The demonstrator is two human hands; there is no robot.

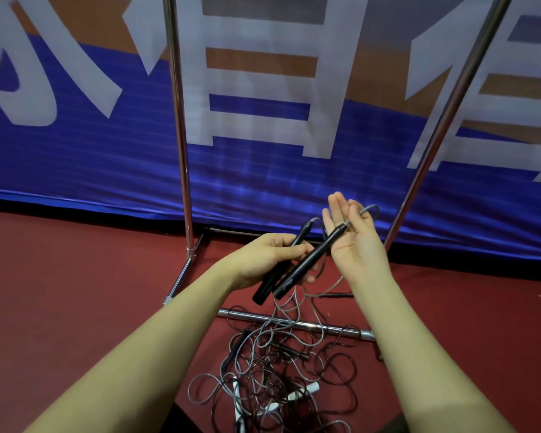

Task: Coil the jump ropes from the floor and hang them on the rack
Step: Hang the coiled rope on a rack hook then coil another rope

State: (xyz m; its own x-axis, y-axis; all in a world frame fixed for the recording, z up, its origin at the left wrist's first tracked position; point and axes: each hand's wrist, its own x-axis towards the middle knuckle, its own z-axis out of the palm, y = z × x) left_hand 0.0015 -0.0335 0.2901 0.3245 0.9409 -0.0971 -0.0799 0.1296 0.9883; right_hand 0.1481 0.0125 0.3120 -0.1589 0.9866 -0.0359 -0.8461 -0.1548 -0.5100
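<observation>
Fingers of the left hand (264,256) grip two black handles (297,267) while the right hand (355,242), palm open, loops grey cord (367,210) above tangled ropes (281,373) near the rack (181,145).

2 bare forearms are reaching forward. The left hand (267,256) is curling its fingers around 2 black handles (297,267). The right hand (355,239) is facing palm up, fingers straight.

Head view, steeply down, close over floor (75,276).
</observation>
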